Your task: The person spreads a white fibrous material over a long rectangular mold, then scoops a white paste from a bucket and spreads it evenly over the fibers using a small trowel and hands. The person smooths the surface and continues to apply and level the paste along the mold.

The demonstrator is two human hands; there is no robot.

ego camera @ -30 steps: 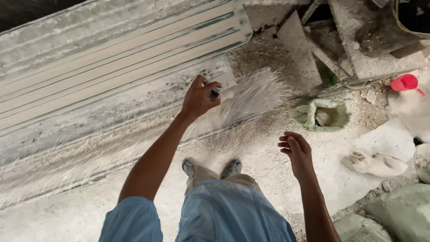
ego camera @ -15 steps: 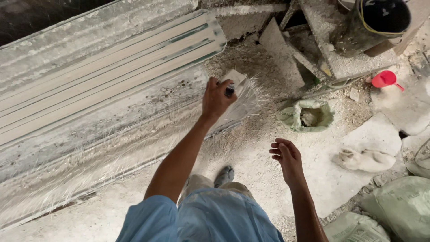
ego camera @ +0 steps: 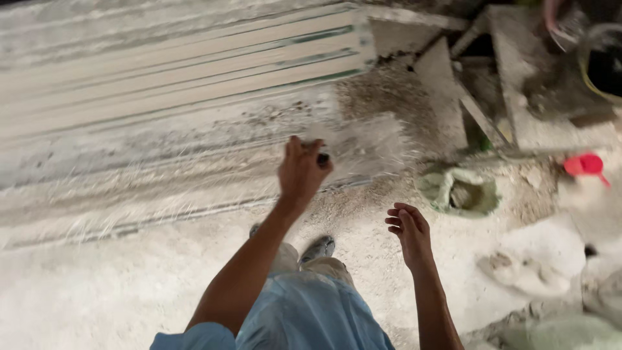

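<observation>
- Near: the empty right hand hangs loosely open over the dusty floor.
- Middle: the left hand grips a blurred broom, its bristles against grit.
- Far: corrugated sheets look partly swept; debris remains.

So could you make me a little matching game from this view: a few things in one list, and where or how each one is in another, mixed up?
Things:
1. left hand
2. right hand
3. red scoop
4. green sack

Places or states:
A. lies crumpled on the dusty ground, right of the broom
B. open and holding nothing, fingers loosely curled
C. at the right edge, on pale rubble
D. closed around the dark handle of a broom with blurred pale bristles

Pairs: 1-D, 2-B, 3-C, 4-A
</observation>
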